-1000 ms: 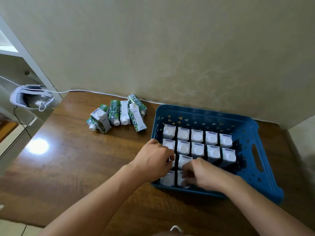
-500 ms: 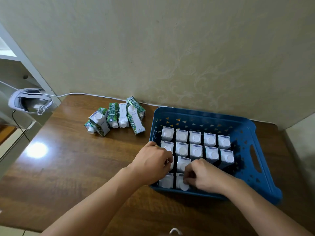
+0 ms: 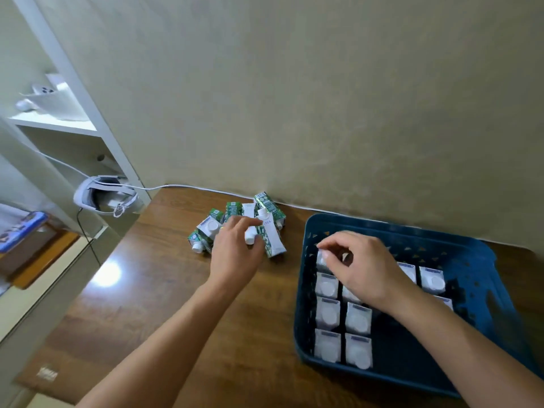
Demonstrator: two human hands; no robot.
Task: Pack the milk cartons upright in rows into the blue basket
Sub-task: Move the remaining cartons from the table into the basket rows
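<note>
Nearest the viewer, the blue basket (image 3: pixel 300 307) sits at the right end of the wooden table (image 3: pixel 141 307), its far rim close to the wall (image 3: pixel 323 98). Inside it, upright milk cartons (image 3: pixel 357 318) stand in rows with their white caps up: two side by side in the near row against the left wall, two behind them, and more rows beyond, partly hidden under the right forearm; two further cartons show toward the far right of the basket. The right hand (image 3: pixel 362 266) hangs over the basket's far left corner with its fingers curled, the fingertips down at a carton top there; motion blur keeps it from being clear whether it pinches the carton or only touches it. Farther left, the left hand (image 3: pixel 235 254) reaches into the loose cartons (image 3: pixel 270 228) lying in a small heap near the table's far edge, well apart from the basket; its fingers are bent over the pile, thumb and forefinger close to a white-capped carton, but whether it has a grip cannot be told. Behind the heap a white cable (image 3: pixel 188 187) runs along the wall to a white headset (image 3: pixel 103 195) resting at the table's far left corner beside a white shelf unit (image 3: pixel 59 125).
</note>
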